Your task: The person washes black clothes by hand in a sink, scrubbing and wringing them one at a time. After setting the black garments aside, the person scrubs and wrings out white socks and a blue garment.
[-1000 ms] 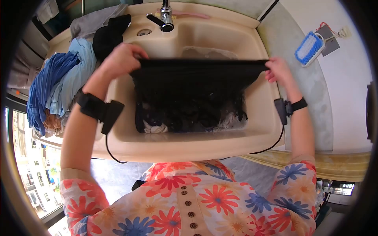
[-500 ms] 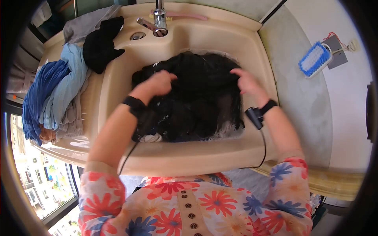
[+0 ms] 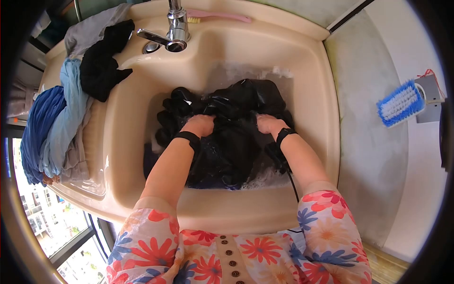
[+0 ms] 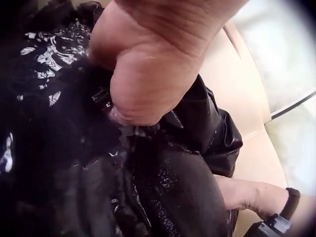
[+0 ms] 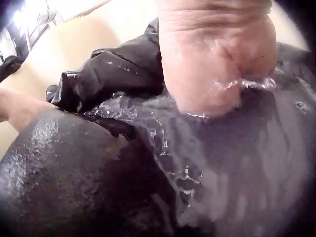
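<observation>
A soaked black garment (image 3: 231, 154) lies bunched in soapy water inside the beige sink (image 3: 125, 161). My left hand (image 3: 201, 125) reaches down into it on the left side, and my right hand (image 3: 268, 124) does the same on the right. In the left wrist view, the left hand (image 4: 148, 74) presses into shiny wet cloth (image 4: 192, 182), its fingertips hidden. The right wrist view shows the right hand (image 5: 217, 64) dipped to the knuckles, water rippling around it. I cannot tell whether the sunken fingers grip the cloth.
A chrome faucet (image 3: 177, 28) stands at the back, with a pink brush (image 3: 222, 16) behind it. Blue clothes (image 3: 42, 132), a black cloth (image 3: 101, 64) and a grey cloth (image 3: 92, 28) lie on the left ledge. A blue-and-white scrub brush (image 3: 401, 104) is at the right wall.
Both hands held the black garment stretched above the sink, then lowered it. Now they are closer together and down in the water, with the cloth bunched around them.
</observation>
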### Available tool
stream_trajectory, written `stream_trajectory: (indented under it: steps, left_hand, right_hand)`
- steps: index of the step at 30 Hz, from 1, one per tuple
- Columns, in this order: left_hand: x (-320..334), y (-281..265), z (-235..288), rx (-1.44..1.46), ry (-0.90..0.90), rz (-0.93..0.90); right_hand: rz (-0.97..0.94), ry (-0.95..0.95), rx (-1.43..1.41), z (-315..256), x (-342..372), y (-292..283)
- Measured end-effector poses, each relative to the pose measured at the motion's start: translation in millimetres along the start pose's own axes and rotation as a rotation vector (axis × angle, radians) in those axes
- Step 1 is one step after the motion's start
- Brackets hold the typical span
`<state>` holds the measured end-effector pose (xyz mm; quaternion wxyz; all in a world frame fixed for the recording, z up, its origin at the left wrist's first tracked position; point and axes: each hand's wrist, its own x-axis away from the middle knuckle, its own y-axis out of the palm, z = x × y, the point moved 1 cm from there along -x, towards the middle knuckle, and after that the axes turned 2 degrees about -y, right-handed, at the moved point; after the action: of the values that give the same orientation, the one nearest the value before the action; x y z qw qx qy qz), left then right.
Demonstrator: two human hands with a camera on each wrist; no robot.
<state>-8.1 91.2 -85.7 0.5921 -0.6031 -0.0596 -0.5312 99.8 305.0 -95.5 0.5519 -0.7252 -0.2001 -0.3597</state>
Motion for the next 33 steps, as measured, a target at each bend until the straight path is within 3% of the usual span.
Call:
stream_trajectory:
  steps: [5,9,11,12,13,15,16,17,19,20,21,23,25,27,29,30,31,33]
  left_hand:
    - [-1.9,3.0,1.6,-0.098,-0.004,0.002]
    - [19.8,-7.7,-12.8,0.043,0.132,0.252]
    - [23.7,-13.4,-37.9,0.200,0.156,0.431]
    - [33.2,-21.7,-49.1,0.295,0.068,0.507]
    - [46.0,-30.9,-55.9,0.390,-0.019,0.584]
    - [73.3,-38.6,-61.4,1.272,-0.347,0.482]
    - [67.5,-32.4,-72.1,1.536,-0.325,0.535]
    - [69.6,-34.5,-76.2,1.535,-0.310,0.541]
    - [73.2,-41.9,-78.6,2.139,-0.094,0.485]
    - [81.9,-53.0,-72.7,2.229,-0.023,0.592]
    - [79.9,-63.7,-80.5,2.364,0.189,0.523]
    - [79.8,-94.4,-88.9,2.511,0.141,0.587]
    - [128.6,-128.0,-73.2,2.327,0.291,0.624]
    - [165.2,-150.9,-73.9,1.984,0.444,0.670]
    - [187.7,-176.8,-85.3,1.489,0.399,0.704]
    - [207.4,-186.6,-82.2,1.420,0.415,0.592]
    - [222.3,-196.8,-77.8,1.249,0.413,0.610]
    - [247.7,-214.6,-63.6,0.847,0.424,0.739]
  right_hand:
    - [0.043,-0.028,0.120,-1.6,2.7,-10.6]
    - [0.165,-0.005,0.063,13.6,10.9,-2.8]
    - [0.414,-0.299,-0.023,21.9,33.4,-14.1]
    - [0.278,-0.056,-0.270,1.9,72.3,-48.4]
    - [0.293,0.050,-0.534,7.1,84.5,-63.1]
    - [0.584,0.092,-0.934,12.6,114.7,-86.6]
    - [0.658,0.097,-1.013,15.8,128.7,-102.2]
    - [0.810,-0.023,-1.064,12.7,150.6,-114.7]
    - [0.867,-0.035,-1.104,-5.7,192.7,-145.8]
    - [0.970,-0.045,-1.037,-15.2,211.3,-156.8]
    - [1.072,-0.055,-0.967,-21.4,223.9,-162.7]
    - [1.108,-0.021,-0.857,-27.7,237.6,-162.0]
    - [1.142,0.005,-0.749,-28.1,243.0,-161.9]
    - [1.058,0.205,-0.380,-14.2,239.9,-154.8]
    - [1.007,0.244,-0.361,-3.5,244.9,-154.0]
    - [0.951,0.281,-0.337,-1.0,246.4,-152.7]
    - [0.951,0.286,-0.344,-1.4,248.0,-151.0]
    - [0.879,-0.014,0.035,-10.4,250.5,-147.2]
